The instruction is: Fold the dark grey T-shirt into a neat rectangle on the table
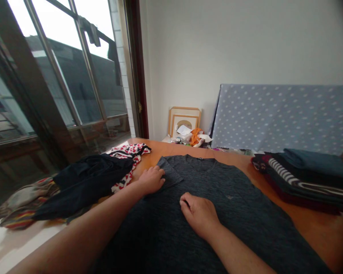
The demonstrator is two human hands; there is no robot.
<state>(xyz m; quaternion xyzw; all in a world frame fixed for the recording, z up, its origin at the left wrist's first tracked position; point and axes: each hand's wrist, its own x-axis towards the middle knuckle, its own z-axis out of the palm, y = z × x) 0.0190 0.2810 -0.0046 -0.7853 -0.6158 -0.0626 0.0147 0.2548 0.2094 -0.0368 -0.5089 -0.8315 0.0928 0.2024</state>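
Observation:
A dark grey heathered T-shirt (231, 213) lies spread on the wooden table, its neckline at the far side and a small pale logo on the chest. Its left-hand sleeve is folded inward over the body. My left hand (153, 179) rests on that folded sleeve, fingers slightly bent and lying against the fabric. Lower and to the right, my right hand (201, 215) sits on the middle of the shirt front. Its fingers are curled in with the thumb close to them, and no bunched cloth shows in them. The shirt's near end runs out of view.
To the left is a loose heap with a black garment (88, 182), a red-and-white patterned piece (131, 160) and striped cloth (25, 213). A stack of folded clothes (305, 179) stands at right. Behind the table are picture frames (185, 110) and a dotted blue-grey cloth (274, 114).

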